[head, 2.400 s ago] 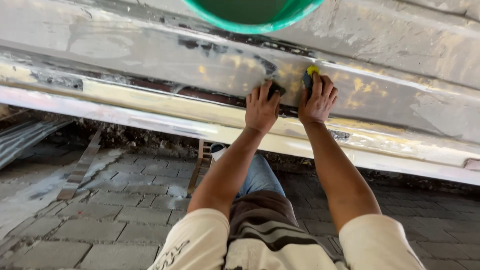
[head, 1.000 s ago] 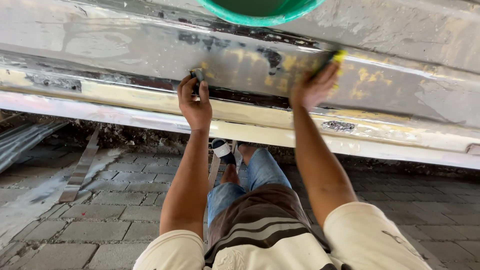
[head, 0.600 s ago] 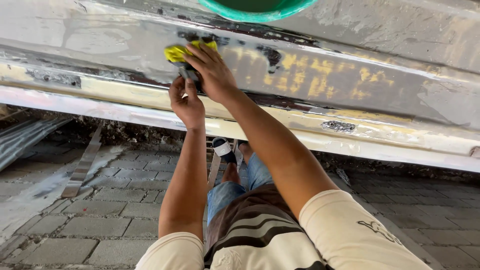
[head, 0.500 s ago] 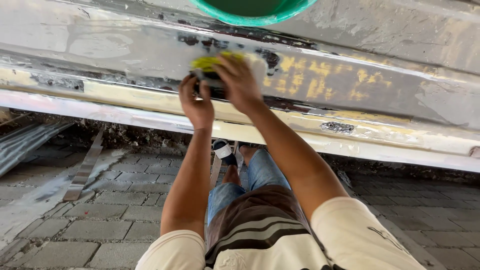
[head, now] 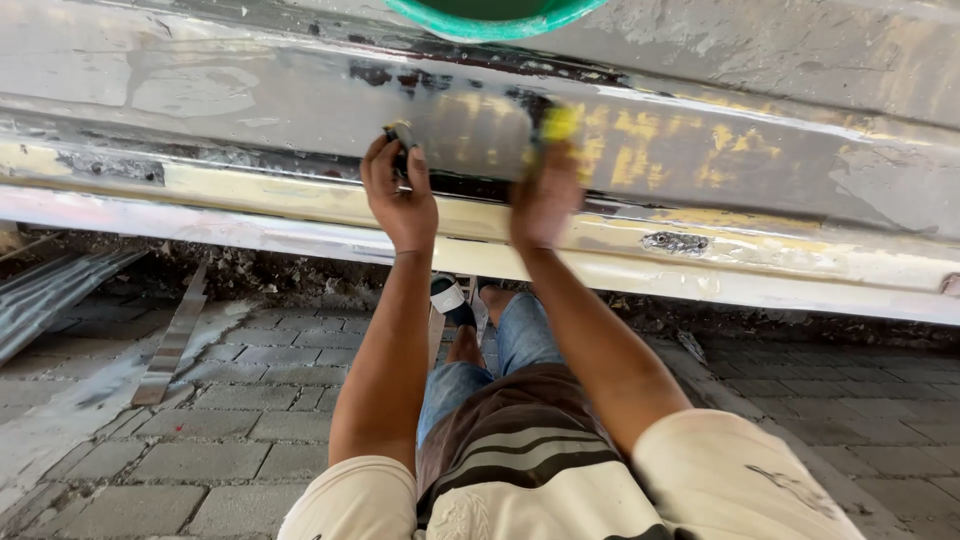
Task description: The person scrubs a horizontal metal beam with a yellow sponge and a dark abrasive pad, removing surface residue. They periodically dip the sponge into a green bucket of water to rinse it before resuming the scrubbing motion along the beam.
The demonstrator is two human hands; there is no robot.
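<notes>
While blurred, right hand (head: 545, 195) rubs glossy panel (head: 250, 100).

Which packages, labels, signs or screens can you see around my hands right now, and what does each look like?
None in view: no package, label, sign or screen. There is only a green round container rim at the top edge, above the grey metal panel with yellow filler smears that the left hand and right hand press on.

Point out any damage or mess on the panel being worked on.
The metal panel is patchy: yellow smears right of the right hand, dark bare patches above the left hand, and a rough chipped spot on the cream strip.
</notes>
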